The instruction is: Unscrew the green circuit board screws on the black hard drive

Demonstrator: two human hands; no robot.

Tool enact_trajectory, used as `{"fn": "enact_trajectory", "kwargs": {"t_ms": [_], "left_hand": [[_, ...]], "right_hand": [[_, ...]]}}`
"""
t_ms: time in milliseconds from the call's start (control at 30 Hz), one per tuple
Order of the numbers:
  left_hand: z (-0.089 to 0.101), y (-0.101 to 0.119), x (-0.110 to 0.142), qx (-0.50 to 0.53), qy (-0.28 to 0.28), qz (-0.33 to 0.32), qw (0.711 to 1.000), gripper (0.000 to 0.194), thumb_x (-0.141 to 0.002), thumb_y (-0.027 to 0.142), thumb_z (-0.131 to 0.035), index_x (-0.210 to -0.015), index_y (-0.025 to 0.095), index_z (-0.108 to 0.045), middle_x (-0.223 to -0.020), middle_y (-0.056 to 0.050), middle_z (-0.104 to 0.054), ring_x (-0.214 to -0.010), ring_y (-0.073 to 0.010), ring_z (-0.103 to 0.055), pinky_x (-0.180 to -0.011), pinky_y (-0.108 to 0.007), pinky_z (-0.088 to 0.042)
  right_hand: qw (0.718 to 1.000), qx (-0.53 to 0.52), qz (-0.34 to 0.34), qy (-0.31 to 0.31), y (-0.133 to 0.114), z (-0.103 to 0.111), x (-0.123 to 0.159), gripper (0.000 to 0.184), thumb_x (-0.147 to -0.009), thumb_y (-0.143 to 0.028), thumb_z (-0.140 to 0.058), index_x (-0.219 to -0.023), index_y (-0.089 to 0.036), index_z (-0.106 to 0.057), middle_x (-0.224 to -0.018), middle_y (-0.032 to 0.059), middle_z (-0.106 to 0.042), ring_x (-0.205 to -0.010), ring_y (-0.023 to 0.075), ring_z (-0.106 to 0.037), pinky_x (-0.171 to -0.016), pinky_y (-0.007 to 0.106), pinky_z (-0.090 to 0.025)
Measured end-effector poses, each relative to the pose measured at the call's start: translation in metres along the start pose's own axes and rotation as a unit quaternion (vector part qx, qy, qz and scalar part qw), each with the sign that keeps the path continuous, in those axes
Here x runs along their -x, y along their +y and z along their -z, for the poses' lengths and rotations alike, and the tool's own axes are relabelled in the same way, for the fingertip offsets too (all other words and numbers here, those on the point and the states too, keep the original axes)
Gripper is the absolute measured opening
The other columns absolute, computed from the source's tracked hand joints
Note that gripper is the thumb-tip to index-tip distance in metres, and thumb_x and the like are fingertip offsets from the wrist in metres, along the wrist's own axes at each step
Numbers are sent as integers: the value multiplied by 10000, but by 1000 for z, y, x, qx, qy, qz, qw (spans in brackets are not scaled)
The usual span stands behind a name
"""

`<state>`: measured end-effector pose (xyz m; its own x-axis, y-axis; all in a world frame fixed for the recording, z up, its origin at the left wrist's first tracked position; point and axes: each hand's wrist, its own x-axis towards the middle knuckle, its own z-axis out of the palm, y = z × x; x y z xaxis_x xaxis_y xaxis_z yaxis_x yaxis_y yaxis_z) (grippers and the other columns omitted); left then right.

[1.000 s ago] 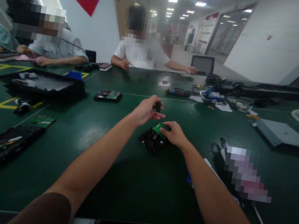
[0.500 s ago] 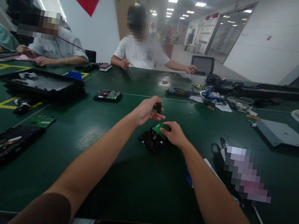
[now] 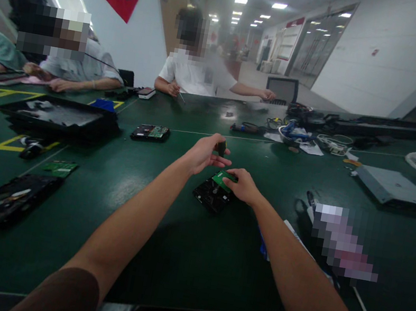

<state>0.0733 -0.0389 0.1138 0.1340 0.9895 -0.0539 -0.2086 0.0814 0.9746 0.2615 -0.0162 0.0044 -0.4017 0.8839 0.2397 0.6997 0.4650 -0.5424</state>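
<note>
In front of me a black hard drive (image 3: 212,195) with a green circuit board (image 3: 221,179) lies on the green table. My right hand (image 3: 242,185) grips its right edge, thumb on the board and fingers at the far side. Above the drive's far end, my left hand (image 3: 208,154) is closed around the dark handle of a screwdriver (image 3: 222,149). Its shaft and tip are hard to make out.
To the left lie an opened drive case (image 3: 9,201), a loose green board (image 3: 61,167) and a black tray (image 3: 57,118). Another hard drive (image 3: 151,132) sits farther back. At right are a grey metal box (image 3: 397,188) and cables (image 3: 294,133). A person (image 3: 196,73) sits opposite.
The screwdriver handle has shifted slightly in my left fingers. Both hands and the hard drive otherwise stay in place.
</note>
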Motion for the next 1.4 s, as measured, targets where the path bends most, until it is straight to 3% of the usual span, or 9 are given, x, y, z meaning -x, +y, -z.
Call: {"fn": "enact_trajectory", "kwargs": {"t_ms": [67, 267, 500, 733, 1000, 1200, 1400], "left_hand": [[0, 0, -1, 4, -4, 4, 1000, 212, -905, 377, -574, -953, 171, -586, -951, -99, -709, -677, -209, -753, -560, -272, -556], [3, 0, -4, -35, 62, -23, 997, 238, -893, 370, -561, -923, 150, -646, -899, -75, -670, -575, -144, -682, -496, -234, -487], [2, 1, -1, -13, -4, -2, 1000, 236, -874, 364, -568, -977, 163, -634, -941, -84, -715, -589, -164, -698, -514, -255, -515], [2, 0, -4, -48, 62, -32, 996, 249, -877, 366, -561, -929, 144, -662, -925, -84, -691, -572, -149, -697, -486, -231, -490], [2, 0, -2, -8, -3, 3, 1000, 229, -878, 371, -566, -942, 160, -631, -981, -118, -743, -625, -180, -726, -516, -254, -527], [3, 2, -4, -47, 74, -26, 996, 256, -871, 366, -560, -914, 142, -677, -887, -87, -701, -582, -148, -697, -481, -217, -478], [0, 3, 0, -11, 18, -1, 1000, 230, -863, 365, -579, -952, 158, -620, -973, -109, -733, -611, -172, -719, -514, -246, -514]], "right_hand": [[1000, -2, -1, -4, 0, 0, 0, 321, -935, -342, -714, -1225, -211, -761, -1209, 102, -754, -1106, 262, -667, -968, 370, -502], [1000, -17, -16, -15, -3, 4, 0, 293, -933, -352, -722, -1187, -220, -785, -1183, 91, -767, -1115, 263, -667, -982, 369, -490], [1000, 1, -11, -4, -1, 0, -1, 343, -931, -349, -724, -1239, -203, -761, -1212, 108, -752, -1111, 260, -672, -985, 369, -504], [1000, -2, -3, -14, 1, 1, -1, 305, -939, -362, -712, -1203, -225, -776, -1185, 89, -766, -1124, 265, -670, -992, 377, -500], [1000, 1, -12, -4, 2, -2, -2, 348, -926, -349, -726, -1247, -217, -756, -1219, 101, -755, -1123, 270, -672, -987, 382, -503], [1000, -1, -3, -15, 2, 0, -1, 329, -945, -366, -701, -1231, -215, -761, -1227, 97, -751, -1161, 269, -657, -1007, 388, -493], [1000, 4, 0, -8, 0, 1, -1, 348, -935, -362, -711, -1244, -207, -756, -1223, 112, -755, -1126, 277, -672, -989, 385, -503]]}}
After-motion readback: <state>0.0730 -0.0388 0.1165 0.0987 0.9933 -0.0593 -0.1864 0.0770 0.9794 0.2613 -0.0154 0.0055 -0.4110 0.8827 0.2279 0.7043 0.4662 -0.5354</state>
